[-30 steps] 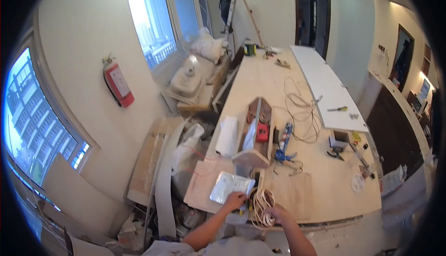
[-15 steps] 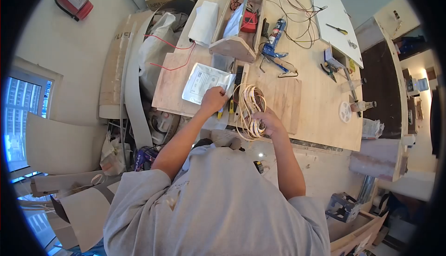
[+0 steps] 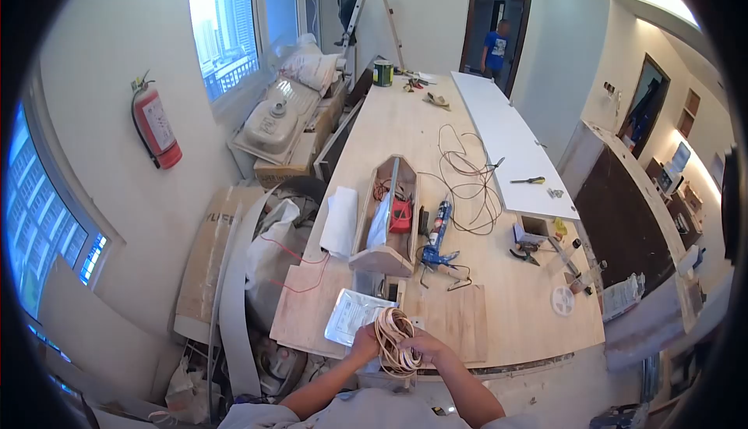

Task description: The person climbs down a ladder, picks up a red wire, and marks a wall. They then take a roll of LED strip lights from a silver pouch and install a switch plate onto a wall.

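Hidden: palms and fingertips are masked by the coil of pale strip (image 3: 393, 341).
Left hand (image 3: 363, 344): raised at the bench's near edge, fingers clamped on the coil's left side.
Right hand (image 3: 425, 346): fingers curled around its right side.
Coil: upright, over the workbench (image 3: 499, 304) edge, beside the foil pouch (image 3: 352, 316).
Writing: pouch print too small to read.

Daylight floods in from the windows (image 3: 234, 20) on the left, blown out pale blue, and a warm ceiling light (image 3: 658, 0) glows far right. The bench (image 3: 413, 129) is evenly lit with soft shadows. The fisheye bends the walls and blackens the corners, and the coiled strip (image 3: 393, 343) looks slightly soft.
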`<state>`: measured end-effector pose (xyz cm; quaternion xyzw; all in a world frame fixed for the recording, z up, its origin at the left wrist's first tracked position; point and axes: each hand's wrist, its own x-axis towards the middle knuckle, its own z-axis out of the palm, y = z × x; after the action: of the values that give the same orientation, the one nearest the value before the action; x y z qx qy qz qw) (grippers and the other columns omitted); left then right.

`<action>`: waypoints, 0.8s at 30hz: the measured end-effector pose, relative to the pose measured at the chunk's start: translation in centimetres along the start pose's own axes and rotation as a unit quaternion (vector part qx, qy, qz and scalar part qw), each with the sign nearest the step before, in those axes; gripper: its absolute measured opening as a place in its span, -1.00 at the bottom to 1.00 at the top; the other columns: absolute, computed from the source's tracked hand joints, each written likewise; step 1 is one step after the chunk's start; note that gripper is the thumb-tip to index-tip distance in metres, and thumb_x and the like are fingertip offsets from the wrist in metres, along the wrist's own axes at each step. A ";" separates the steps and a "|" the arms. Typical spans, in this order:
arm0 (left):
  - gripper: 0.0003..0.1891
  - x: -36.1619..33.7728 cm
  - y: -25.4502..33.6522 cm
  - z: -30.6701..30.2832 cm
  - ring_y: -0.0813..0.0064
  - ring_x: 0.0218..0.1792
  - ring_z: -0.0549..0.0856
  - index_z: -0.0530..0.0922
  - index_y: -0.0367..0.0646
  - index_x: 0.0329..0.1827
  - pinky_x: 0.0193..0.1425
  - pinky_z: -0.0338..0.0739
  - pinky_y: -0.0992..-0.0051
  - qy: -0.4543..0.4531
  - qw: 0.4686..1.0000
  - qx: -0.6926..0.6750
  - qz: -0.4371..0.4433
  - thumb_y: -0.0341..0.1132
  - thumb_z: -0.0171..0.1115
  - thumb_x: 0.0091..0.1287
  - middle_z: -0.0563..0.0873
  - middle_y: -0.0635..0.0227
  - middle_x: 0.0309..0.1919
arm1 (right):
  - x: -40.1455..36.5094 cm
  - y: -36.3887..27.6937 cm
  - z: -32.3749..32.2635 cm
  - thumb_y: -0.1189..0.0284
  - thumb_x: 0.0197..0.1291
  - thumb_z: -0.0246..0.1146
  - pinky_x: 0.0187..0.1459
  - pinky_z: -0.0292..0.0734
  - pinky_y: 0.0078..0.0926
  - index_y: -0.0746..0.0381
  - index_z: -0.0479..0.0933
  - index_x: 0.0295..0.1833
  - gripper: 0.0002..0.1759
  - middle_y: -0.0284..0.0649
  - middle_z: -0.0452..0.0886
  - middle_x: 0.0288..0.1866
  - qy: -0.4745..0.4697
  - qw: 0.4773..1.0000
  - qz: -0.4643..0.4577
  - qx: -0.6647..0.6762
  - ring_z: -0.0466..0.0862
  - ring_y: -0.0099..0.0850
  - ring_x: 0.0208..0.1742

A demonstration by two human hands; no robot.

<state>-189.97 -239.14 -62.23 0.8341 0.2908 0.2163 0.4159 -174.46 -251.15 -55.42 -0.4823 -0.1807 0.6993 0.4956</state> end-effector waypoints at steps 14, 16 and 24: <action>-0.73 1.0 5.4 -4.5 -0.07 -0.23 0.68 0.53 -0.18 -0.19 -0.17 0.54 0.09 -0.008 0.990 0.016 -0.137 -0.15 0.20 0.26 0.70 -0.01 -0.35 | 0.4 0.3 -0.8 0.63 -0.06 0.20 -0.17 0.61 -0.50 0.24 0.37 0.28 -0.35 -0.26 0.58 -0.06 -0.017 0.999 0.011 -0.033 0.61 -0.47 -0.15; -0.78 0.9 6.8 -5.1 -0.05 -0.23 0.67 0.50 -0.17 -0.18 -0.18 0.53 0.09 -0.008 0.988 0.104 -0.118 -0.20 0.17 0.27 0.69 0.01 -0.33 | 0.5 0.9 -1.0 0.62 -0.07 0.20 -0.13 0.60 -0.49 0.23 0.34 0.31 -0.30 -0.24 0.57 -0.02 -0.029 0.999 0.007 -0.028 0.61 -0.45 -0.12; -0.76 1.4 5.8 -5.2 -0.09 -0.20 0.65 0.47 -0.13 0.00 -0.11 0.52 0.03 -0.063 0.984 0.153 -0.060 -0.24 0.02 0.36 0.67 0.00 -0.25 | -0.9 -0.3 0.1 0.57 -0.06 0.24 0.16 0.45 -0.41 0.16 0.22 0.45 -0.15 -0.29 0.47 0.23 -0.004 0.998 -0.052 -0.041 0.47 -0.45 0.19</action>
<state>-190.26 -238.05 -54.36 0.8809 0.3432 0.0907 0.3132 -174.35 -251.78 -54.74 -0.4891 -0.2362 0.6666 0.5105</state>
